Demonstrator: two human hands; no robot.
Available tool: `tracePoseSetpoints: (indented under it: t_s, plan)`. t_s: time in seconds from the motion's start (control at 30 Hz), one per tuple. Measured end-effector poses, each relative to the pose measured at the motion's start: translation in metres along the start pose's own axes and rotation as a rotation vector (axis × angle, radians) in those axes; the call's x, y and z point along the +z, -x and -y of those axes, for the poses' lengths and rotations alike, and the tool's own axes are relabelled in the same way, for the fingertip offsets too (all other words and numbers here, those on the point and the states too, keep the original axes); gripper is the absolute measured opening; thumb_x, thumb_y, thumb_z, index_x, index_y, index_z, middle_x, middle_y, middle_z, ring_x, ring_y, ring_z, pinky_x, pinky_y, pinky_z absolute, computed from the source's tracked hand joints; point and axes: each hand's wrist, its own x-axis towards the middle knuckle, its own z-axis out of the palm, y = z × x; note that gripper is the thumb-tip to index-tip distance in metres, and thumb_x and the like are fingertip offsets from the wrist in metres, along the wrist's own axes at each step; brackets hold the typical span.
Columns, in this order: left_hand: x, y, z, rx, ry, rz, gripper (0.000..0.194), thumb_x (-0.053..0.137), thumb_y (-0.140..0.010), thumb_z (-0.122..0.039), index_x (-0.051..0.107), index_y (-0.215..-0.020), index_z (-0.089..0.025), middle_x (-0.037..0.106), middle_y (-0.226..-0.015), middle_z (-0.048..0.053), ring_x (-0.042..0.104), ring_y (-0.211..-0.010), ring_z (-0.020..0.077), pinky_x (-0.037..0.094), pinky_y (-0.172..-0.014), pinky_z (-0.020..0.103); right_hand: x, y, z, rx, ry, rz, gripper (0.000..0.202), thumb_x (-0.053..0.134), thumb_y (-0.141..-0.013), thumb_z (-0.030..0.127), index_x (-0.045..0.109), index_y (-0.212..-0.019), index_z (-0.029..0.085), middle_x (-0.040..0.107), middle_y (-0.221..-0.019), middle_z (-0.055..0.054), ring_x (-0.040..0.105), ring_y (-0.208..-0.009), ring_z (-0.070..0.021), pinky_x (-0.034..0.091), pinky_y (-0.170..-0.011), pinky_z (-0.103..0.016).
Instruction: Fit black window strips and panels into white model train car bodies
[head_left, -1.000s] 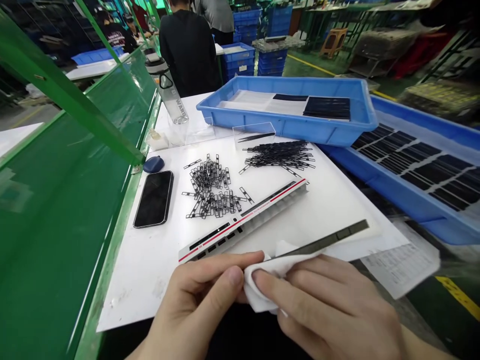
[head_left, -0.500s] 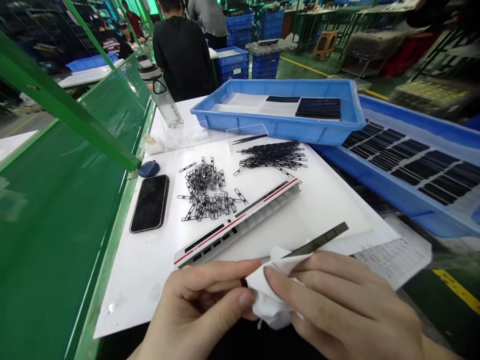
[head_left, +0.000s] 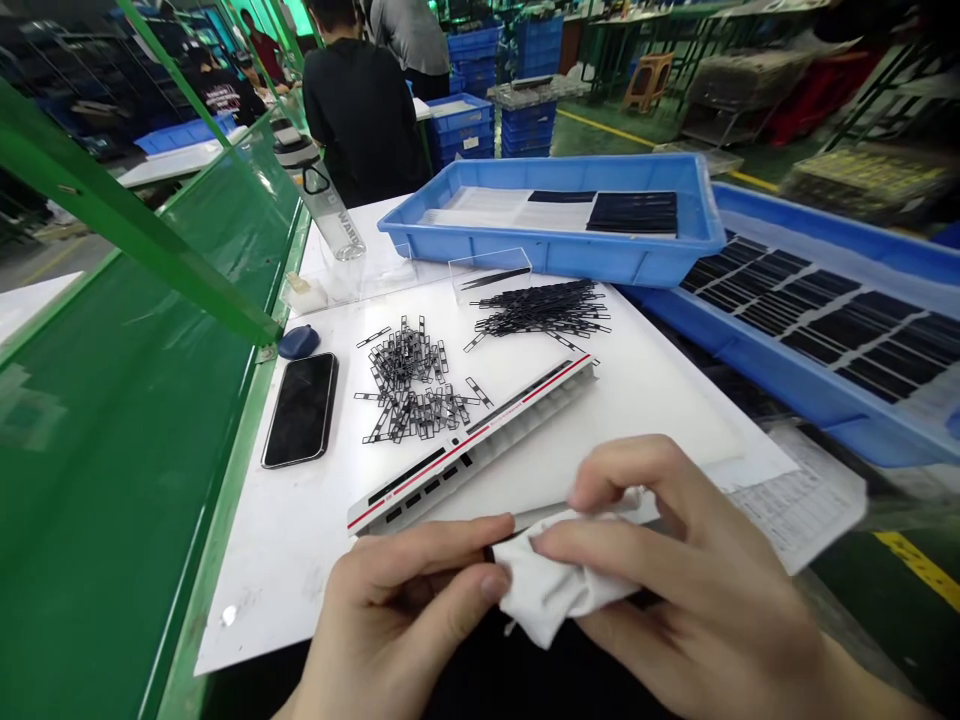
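Observation:
My left hand (head_left: 412, 610) pinches the near end of a thin dark strip (head_left: 490, 553) between thumb and fingers. Wrapped over most of that strip is a crumpled white cloth (head_left: 559, 585), which my right hand (head_left: 697, 570) grips with bent fingers. The strip's far end is hidden by the cloth and the right hand. Just beyond my hands, a white model train car shell (head_left: 480, 445) with a red stripe and dark windows lies diagonally on the white table. Small black window-like frames (head_left: 412, 380) lie in a loose pile behind it, beside a heap of longer black strips (head_left: 544, 308).
On the left are a phone (head_left: 300, 410), a blue lid-like object (head_left: 298, 341) and a green partition (head_left: 112, 480). A clear bottle (head_left: 334, 215), tweezers (head_left: 495, 278) and a blue tray (head_left: 540, 250) stand farther back. Another blue tray (head_left: 810, 400) is at right. A person (head_left: 364, 120) sits beyond.
My right hand has shifted its fingers up and along the strip with the cloth, covering the far part that was showing. My left hand keeps its pinch in nearly the same place.

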Motion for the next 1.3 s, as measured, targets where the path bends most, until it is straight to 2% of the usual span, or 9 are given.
tracePoseSetpoints:
  t_s: [0.1,0.27,0.37,0.5,0.63,0.73,0.83,1.1,1.3]
  plan:
    - [0.000,-0.003,0.003,0.064,-0.060,0.009,0.011,0.087,-0.082,-0.042,0.088,-0.092,-0.037,0.085,-0.086,0.002,0.079,-0.072,0.0216,0.063,-0.067,0.021,0.007,-0.002,0.001,0.146,-0.272,-0.012,0.017,0.061,-0.091,0.005,0.069,-0.100,0.017,0.069,-0.102,-0.008,0.071,-0.087,-0.0142,0.061,-0.074,-0.020]
    - [-0.006,-0.007,0.008,0.056,-0.166,0.063,0.017,0.084,-0.086,-0.041,0.088,-0.099,-0.031,0.085,-0.092,0.007,0.080,-0.073,0.0265,0.065,-0.069,0.029,0.024,-0.003,0.003,0.329,-0.429,-0.087,0.013,0.065,-0.092,0.010,0.068,-0.099,0.021,0.070,-0.081,0.000,0.068,-0.067,-0.0112,0.057,-0.058,-0.015]
    - [-0.003,-0.007,0.010,-0.036,-0.041,0.030,0.015,0.085,-0.084,-0.041,0.088,-0.094,-0.031,0.085,-0.092,0.005,0.081,-0.077,0.0274,0.066,-0.070,0.029,0.027,-0.005,-0.007,0.487,-0.611,-0.140,0.007,0.060,-0.102,0.023,0.066,-0.103,0.022,0.068,-0.071,0.001,0.061,-0.050,-0.0104,0.049,-0.042,-0.014]
    - [0.006,-0.006,0.011,-0.050,0.160,-0.045,0.010,0.089,-0.080,-0.039,0.088,-0.088,-0.034,0.085,-0.087,0.001,0.081,-0.074,0.0199,0.065,-0.072,0.020,0.011,-0.012,-0.022,0.629,-0.826,-0.226,0.025,0.047,-0.107,0.039,0.057,-0.090,0.023,0.066,-0.065,-0.002,0.062,-0.046,-0.0160,0.053,-0.040,-0.024]
    - [0.007,-0.006,0.013,-0.028,0.194,-0.036,0.018,0.091,-0.078,-0.044,0.088,-0.091,-0.031,0.085,-0.087,0.002,0.078,-0.063,0.0152,0.065,-0.066,0.017,-0.017,-0.016,-0.014,0.447,-0.406,-0.281,0.014,0.054,-0.102,0.024,0.067,-0.096,0.025,0.061,-0.057,0.003,0.053,-0.036,-0.0124,0.043,-0.031,-0.021]
    - [0.002,-0.008,0.016,-0.034,0.201,-0.016,0.015,0.089,-0.080,-0.043,0.088,-0.091,-0.034,0.085,-0.087,0.002,0.079,-0.064,0.0173,0.065,-0.065,0.019,-0.021,-0.014,0.001,0.127,-0.044,-0.024,0.021,0.071,-0.091,0.014,0.074,-0.109,0.023,0.076,-0.086,-0.003,0.073,-0.065,-0.0164,0.061,-0.054,-0.020]
    - [-0.006,-0.009,0.019,-0.003,0.119,0.041,0.011,0.087,-0.084,-0.041,0.087,-0.093,-0.037,0.085,-0.090,0.002,0.081,-0.073,0.0189,0.064,-0.069,0.018,-0.009,-0.011,0.008,-0.040,-0.017,0.134,0.020,0.063,-0.094,0.008,0.075,-0.107,0.018,0.079,-0.094,-0.006,0.076,-0.077,-0.0167,0.063,-0.066,-0.021]
    - [-0.008,-0.002,0.026,-0.104,0.206,0.074,0.011,0.090,-0.080,-0.041,0.088,-0.087,-0.034,0.085,-0.087,0.003,0.081,-0.077,0.0201,0.063,-0.070,0.017,0.011,-0.009,0.009,-0.016,-0.157,0.096,0.016,0.068,-0.091,0.006,0.075,-0.103,0.014,0.076,-0.090,-0.006,0.072,-0.074,-0.0145,0.059,-0.065,-0.022]
    - [-0.007,-0.003,0.013,0.116,0.113,0.256,0.026,0.084,-0.086,-0.023,0.085,-0.108,-0.036,0.085,-0.094,0.002,0.081,-0.080,0.0235,0.065,-0.077,0.026,0.012,-0.015,0.013,0.067,-0.269,0.078,0.009,0.073,-0.090,0.009,0.071,-0.096,0.015,0.067,-0.075,-0.001,0.064,-0.060,-0.0103,0.053,-0.054,-0.020]
